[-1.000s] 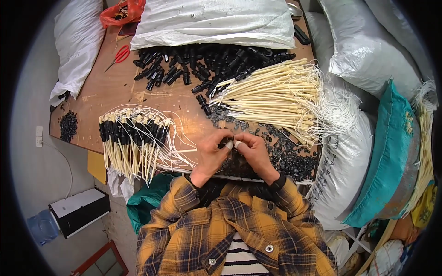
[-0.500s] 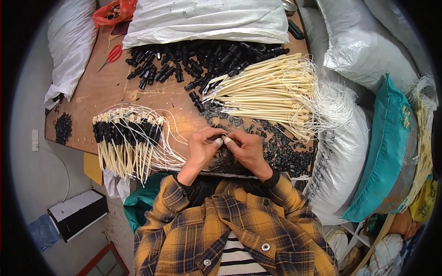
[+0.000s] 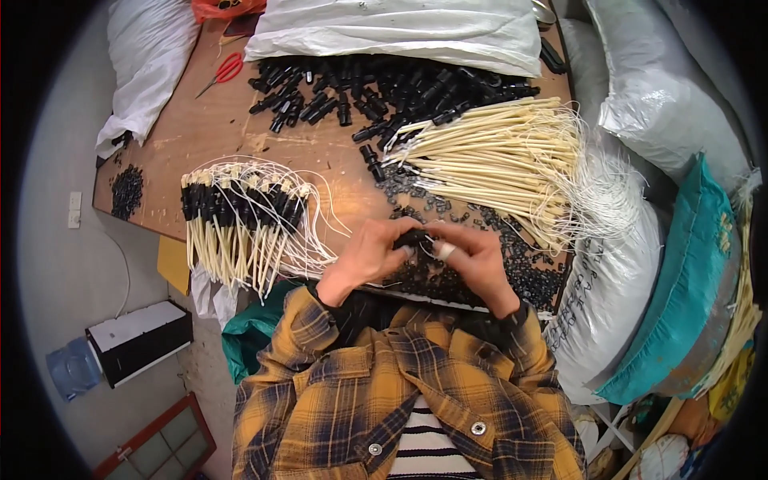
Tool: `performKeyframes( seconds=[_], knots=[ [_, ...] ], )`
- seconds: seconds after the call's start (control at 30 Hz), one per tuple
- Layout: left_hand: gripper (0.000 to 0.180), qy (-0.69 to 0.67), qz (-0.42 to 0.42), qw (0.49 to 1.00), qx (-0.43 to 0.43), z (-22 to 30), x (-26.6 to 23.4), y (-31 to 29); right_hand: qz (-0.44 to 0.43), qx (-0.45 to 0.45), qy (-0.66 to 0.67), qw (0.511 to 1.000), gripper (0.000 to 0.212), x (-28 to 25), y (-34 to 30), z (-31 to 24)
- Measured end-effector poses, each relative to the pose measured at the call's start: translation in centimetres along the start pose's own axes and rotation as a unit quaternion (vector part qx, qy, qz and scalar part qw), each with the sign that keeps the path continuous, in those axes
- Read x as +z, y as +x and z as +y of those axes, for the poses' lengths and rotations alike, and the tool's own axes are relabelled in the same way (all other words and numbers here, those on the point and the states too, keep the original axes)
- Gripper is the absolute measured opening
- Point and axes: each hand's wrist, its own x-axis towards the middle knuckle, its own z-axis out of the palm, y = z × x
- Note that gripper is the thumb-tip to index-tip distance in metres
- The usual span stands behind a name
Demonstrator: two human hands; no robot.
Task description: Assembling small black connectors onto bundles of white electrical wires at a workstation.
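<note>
Above the table's near edge, my left hand [image 3: 370, 253] has its fingers closed around a black plastic fitting [image 3: 413, 238]. My right hand [image 3: 475, 258] is close beside it, thumb and forefinger pinched at a thin white wire [image 3: 430, 240] by the fitting's right side. A pale wrap covers my right thumb. Small black plastic pieces [image 3: 528, 276] lie scattered beneath and to the right of the hands. To the left rests a bundle of cream tubes with black fittings [image 3: 244, 204] and trailing white wires.
A large bundle of cream tubes [image 3: 488, 168] with white wires lies right of a pile of black fittings [image 3: 432, 84]. Red-handled scissors [image 3: 230, 67] lie at the far left, above a small heap of black pieces [image 3: 126, 192]. Full sacks [image 3: 672, 280] crowd the right side.
My hands have moved slightly apart, and a black fitting now shows in my left fingers. The whole view has shifted, so the table sits farther right and higher at the back.
</note>
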Motion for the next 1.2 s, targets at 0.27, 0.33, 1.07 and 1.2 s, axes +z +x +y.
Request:
performKeyframes(
  seconds=[0.27, 0.33, 1.07, 1.2],
  knots=[
    [0.035, 0.182, 0.073, 0.977, 0.081, -0.7, 0.1, -1.1, 0.017, -0.146, -0.360, 0.921, 0.026, 1.5, 0.3, -0.3],
    [0.035, 0.232, 0.075, 0.967, 0.071, 0.2, 0.3, -1.1, 0.018, 0.053, -0.215, 0.975, 0.025, 1.8, 0.7, -0.3],
    [0.028, 0.294, 0.315, 0.877, 0.212, -4.3, -6.7, 1.6, 0.170, -0.069, -0.588, 0.788, 0.011, -3.7, 1.9, -0.5],
    [0.018, 0.278, 0.238, 0.931, 0.009, -4.2, -5.4, 6.0, 0.165, -0.017, -0.649, 0.743, 0.012, -7.6, 0.7, 0.8]
  ],
)
